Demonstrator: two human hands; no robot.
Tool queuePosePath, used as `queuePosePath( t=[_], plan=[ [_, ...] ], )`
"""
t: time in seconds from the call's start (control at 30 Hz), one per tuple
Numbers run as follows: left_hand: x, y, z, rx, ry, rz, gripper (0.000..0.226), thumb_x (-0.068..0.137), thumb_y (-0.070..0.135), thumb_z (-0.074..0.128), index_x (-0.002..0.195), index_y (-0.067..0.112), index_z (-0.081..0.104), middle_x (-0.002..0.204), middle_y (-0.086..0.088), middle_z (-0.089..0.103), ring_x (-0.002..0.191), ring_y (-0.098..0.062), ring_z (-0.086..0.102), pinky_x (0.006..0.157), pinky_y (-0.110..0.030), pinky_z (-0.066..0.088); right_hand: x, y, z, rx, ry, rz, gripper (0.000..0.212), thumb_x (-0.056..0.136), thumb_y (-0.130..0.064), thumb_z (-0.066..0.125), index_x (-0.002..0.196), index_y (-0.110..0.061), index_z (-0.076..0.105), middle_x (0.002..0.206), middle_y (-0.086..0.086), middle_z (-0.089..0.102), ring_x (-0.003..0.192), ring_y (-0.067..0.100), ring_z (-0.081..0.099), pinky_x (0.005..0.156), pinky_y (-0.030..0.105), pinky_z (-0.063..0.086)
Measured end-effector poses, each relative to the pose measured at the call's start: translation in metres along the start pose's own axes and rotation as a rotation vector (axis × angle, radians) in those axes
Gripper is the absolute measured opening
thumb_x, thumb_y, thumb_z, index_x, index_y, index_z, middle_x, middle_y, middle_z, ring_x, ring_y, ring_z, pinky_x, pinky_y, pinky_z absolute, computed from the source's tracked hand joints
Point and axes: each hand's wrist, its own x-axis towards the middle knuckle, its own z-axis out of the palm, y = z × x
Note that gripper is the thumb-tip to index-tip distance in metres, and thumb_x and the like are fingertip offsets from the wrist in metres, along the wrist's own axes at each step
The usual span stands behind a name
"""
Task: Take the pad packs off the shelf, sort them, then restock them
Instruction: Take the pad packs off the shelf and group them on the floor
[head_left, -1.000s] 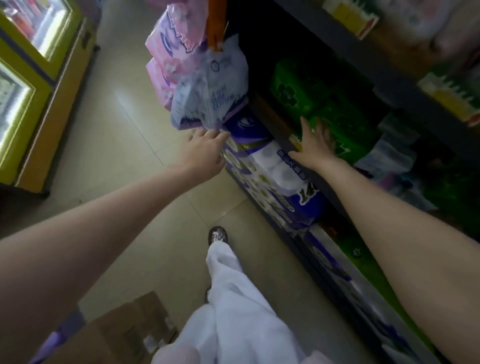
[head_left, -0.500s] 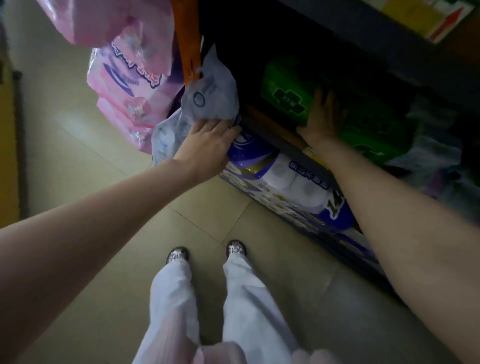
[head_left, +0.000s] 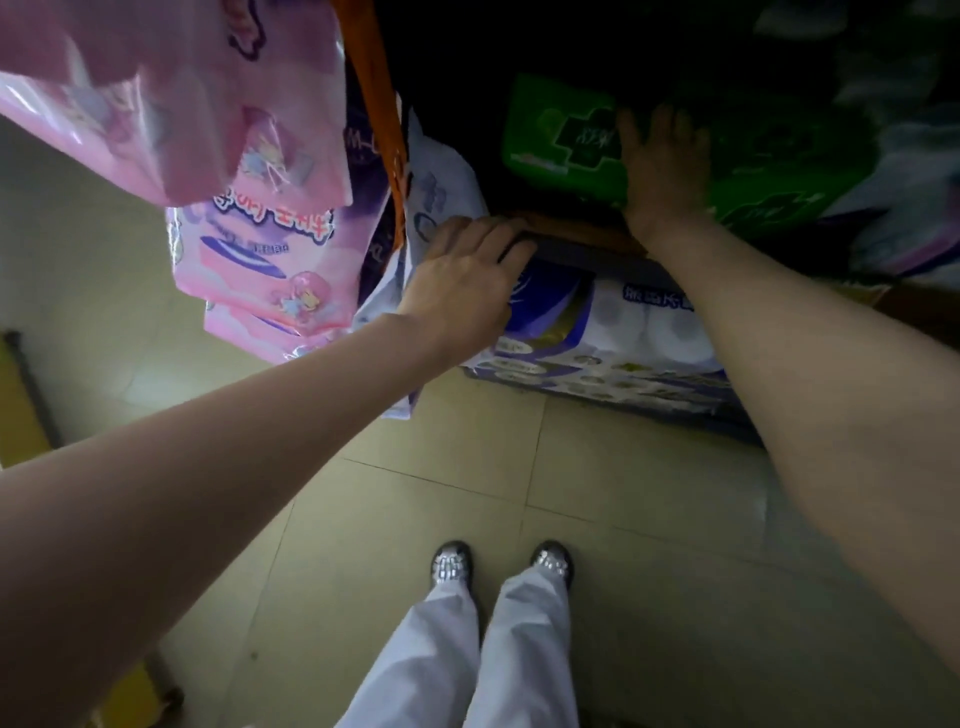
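- While green pad packs (head_left: 566, 140) sit unremoved on the shelf (head_left: 582, 249), right hand (head_left: 662, 166) lies flat on them, fingers spread.
- Left hand (head_left: 462, 283) rests on the shelf edge, fingers loosely bent, holding nothing.
- Sorting and restocking appear not yet begun.

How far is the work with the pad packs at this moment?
Nothing looks done yet. The right hand lies flat on the green pad packs, which are on the shelf; the left hand rests at its edge. Removing, sorting and restocking remain.

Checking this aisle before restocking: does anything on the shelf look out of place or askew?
The green pad pack under the right hand lies tilted, not squared to the shelf edge. A crumpled white pack beside the left hand hangs off the shelf end. Nothing looks spilled or torn.
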Motion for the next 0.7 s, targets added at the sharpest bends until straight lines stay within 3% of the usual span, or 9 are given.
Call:
queuePosePath(
  t=[0.1, 0.27, 0.33, 0.5, 0.6, 0.7],
  plan=[
    [0.007, 0.006, 0.002, -0.002, -0.019, -0.029, 0.062, 0.078, 0.007, 0.054, 0.138, 0.004, 0.041, 0.148, -0.017, 0.034, 0.135, -0.032, 0.033, 0.111, -0.042, 0.017, -0.008, -0.005, -0.004, 0.112, 0.048, -0.022, 0.089, 0.079, -0.009, 0.071, 0.149, -0.012, 0.015, 0.151, 0.021, 0.019, 0.14, 0.037, 0.017, 0.112, 0.047, 0.017],
    [0.028, 0.016, -0.011, 0.043, 0.09, -0.104, 0.079, 0.081, 0.015, 0.056, 0.148, 0.004, 0.014, 0.156, -0.016, 0.008, 0.144, -0.028, 0.01, 0.116, -0.039, 0.002, -0.046, 0.006, -0.032, 0.321, 0.25, -0.03, 0.082, 0.075, -0.021, 0.073, 0.143, -0.013, 0.028, 0.138, 0.016, 0.039, 0.129, 0.032, 0.034, 0.095, 0.038, 0.036],
    [0.033, 0.024, -0.022, 0.091, 0.093, -0.072, 0.088, 0.082, 0.022, 0.06, 0.149, 0.004, 0.005, 0.157, -0.014, 0.001, 0.145, -0.026, 0.003, 0.116, -0.04, 0.0, -0.069, 0.019, -0.046, 0.395, 0.271, -0.046, 0.08, 0.071, -0.024, 0.074, 0.139, -0.013, 0.033, 0.131, 0.016, 0.045, 0.122, 0.03, 0.039, 0.085, 0.033, 0.037],
    [0.051, 0.045, -0.036, 0.155, -0.007, -0.013, 0.11, 0.078, 0.044, 0.069, 0.149, 0.007, -0.006, 0.158, -0.011, -0.003, 0.145, -0.024, -0.001, 0.115, -0.044, -0.004, -0.116, 0.061, -0.081, 0.426, 0.038, -0.151, 0.09, 0.061, -0.019, 0.083, 0.135, -0.014, 0.033, 0.121, 0.016, 0.051, 0.11, 0.027, 0.045, 0.073, 0.029, 0.034],
    [0.053, 0.062, -0.028, 0.135, -0.21, 0.064, 0.118, 0.069, 0.052, 0.073, 0.149, 0.012, -0.004, 0.155, -0.009, 0.012, 0.142, -0.026, 0.013, 0.115, -0.046, -0.001, -0.149, 0.08, -0.074, 0.462, -0.151, -0.183, 0.094, 0.057, -0.02, 0.087, 0.134, -0.018, 0.033, 0.127, 0.011, 0.049, 0.113, 0.02, 0.044, 0.085, 0.028, 0.037],
    [0.056, 0.074, -0.013, 0.073, -0.402, 0.07, 0.111, 0.064, 0.052, 0.077, 0.146, 0.014, 0.015, 0.145, -0.01, 0.03, 0.133, -0.031, 0.028, 0.111, -0.045, 0.016, -0.163, 0.09, -0.058, 0.512, -0.312, -0.198, 0.101, 0.061, -0.032, 0.086, 0.141, -0.027, 0.025, 0.135, 0.007, 0.047, 0.121, 0.021, 0.045, 0.099, 0.028, 0.036]
  ],
)
